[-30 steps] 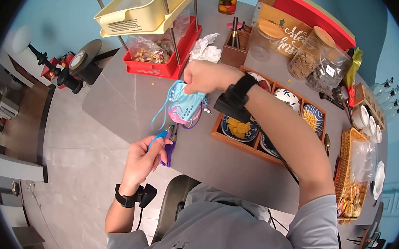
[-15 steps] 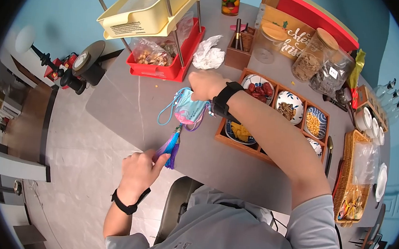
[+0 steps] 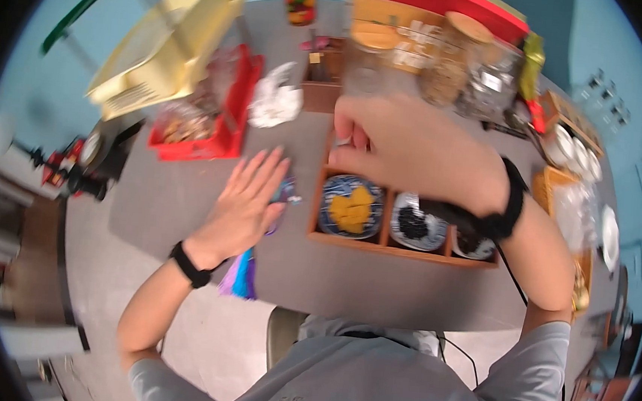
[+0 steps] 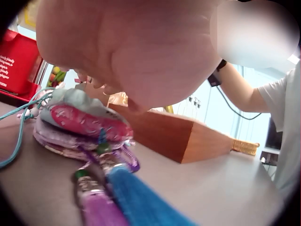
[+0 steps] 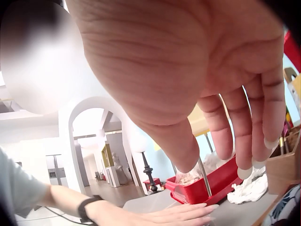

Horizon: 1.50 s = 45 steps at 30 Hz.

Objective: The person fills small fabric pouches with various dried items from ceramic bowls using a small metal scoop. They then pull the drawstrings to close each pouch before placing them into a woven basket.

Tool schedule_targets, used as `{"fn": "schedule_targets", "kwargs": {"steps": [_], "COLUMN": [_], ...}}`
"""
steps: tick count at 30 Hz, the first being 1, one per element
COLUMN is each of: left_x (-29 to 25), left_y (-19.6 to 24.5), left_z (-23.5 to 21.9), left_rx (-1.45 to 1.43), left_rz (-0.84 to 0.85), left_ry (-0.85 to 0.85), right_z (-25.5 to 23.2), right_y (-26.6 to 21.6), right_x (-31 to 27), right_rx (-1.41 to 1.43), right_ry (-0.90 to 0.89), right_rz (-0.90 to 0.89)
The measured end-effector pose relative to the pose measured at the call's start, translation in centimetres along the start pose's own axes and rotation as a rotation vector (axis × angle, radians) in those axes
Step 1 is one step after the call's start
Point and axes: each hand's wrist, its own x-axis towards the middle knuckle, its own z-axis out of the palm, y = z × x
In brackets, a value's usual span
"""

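Observation:
My left hand (image 3: 239, 205) lies flat with straight fingers over a small light blue and pink embroidered pouch (image 4: 89, 125), hiding most of it in the head view. From the pouch, blue and purple tassels (image 3: 241, 276) trail toward the table's front edge. Close over the wooden compartment tray (image 3: 389, 247) is my right hand (image 3: 408, 151), blurred, with loosely bent fingers and nothing between them. A patterned dish of yellow pieces (image 3: 350, 209) and a dish of black bits (image 3: 414, 223) sit in its front row. The hand and forearm hide the tray's back row.
A red bin (image 3: 224, 136) under a yellow tiered basket (image 3: 167, 49) stands at the left, with crumpled white tissue (image 3: 276, 95) beside it. Lidded jars (image 3: 453, 60) and a wooden box (image 3: 322, 87) line the back. A wicker basket (image 3: 583, 270) is at the right.
My left hand has let go of the tassels and moved up over the pouch, fingers straight. My right hand has left the pouch and swung right over the tray. The head view has shifted.

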Motion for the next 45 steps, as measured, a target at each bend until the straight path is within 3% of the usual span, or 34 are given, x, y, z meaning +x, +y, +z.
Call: {"fn": "schedule_targets", "kwargs": {"steps": [2, 7, 9, 16, 18, 20, 22, 24, 26, 29, 32, 38, 45], "left_x": [0.8, 1.4, 1.4, 1.5, 1.6, 1.6, 1.7, 1.7, 1.5, 1.5, 1.5, 0.1, -3.3], "left_y": [-0.9, -1.6, -1.7, -2.2, -2.3, -2.3, -2.0, -1.8, -2.4, -1.8, -1.7, 0.1, 6.9], "left_z": [0.3, 1.0, 0.9, 1.5, 1.7, 1.8, 1.6, 1.5, 1.9, 1.5, 1.2, -0.7, -5.2], "left_rx": [-0.015, -0.035, -0.026, 0.028, 0.046, 0.058, 0.068, 0.078, 0.101, 0.112, 0.26, 0.192, 0.043], "left_rz": [0.028, 0.003, -0.028, -0.068, -0.089, -0.095, -0.098, -0.099, -0.061, -0.024, -0.008, -0.109, -0.164], "left_ry": [-0.097, -0.209, -0.256, -0.327, -0.336, -0.331, -0.33, -0.337, -0.308, -0.279, -0.288, -0.033, 0.135], "right_z": [-0.9, -0.6, 0.4, 0.3, -2.5, -3.7, -5.2, -5.0, -4.5, -3.3, -2.8, -1.5, -1.7], "right_y": [0.4, -0.2, 0.2, 0.3, 0.0, 2.0, 4.6, 7.8, 10.9, 12.6, 12.0, 12.3, 12.0], "right_x": [-5.3, -16.7, -19.7, -26.7, -29.1, -32.5, -35.3, -39.1, -42.6, -44.5, -44.4, -45.0, -45.0], "right_rx": [-0.029, 0.059, 0.106, 0.296, 0.387, 0.193, 0.07, -0.271, -0.222, -0.142, -0.092, 0.105, 0.082], "right_ry": [0.086, -0.108, -0.195, -0.079, -0.05, 0.237, 0.345, 0.353, 0.265, 0.228, 0.144, 0.158, 0.241], "right_rz": [-0.039, 0.159, 0.225, 0.452, 0.713, 0.73, 1.026, 1.054, 1.033, 1.022, 1.127, 1.206, 1.092]}}
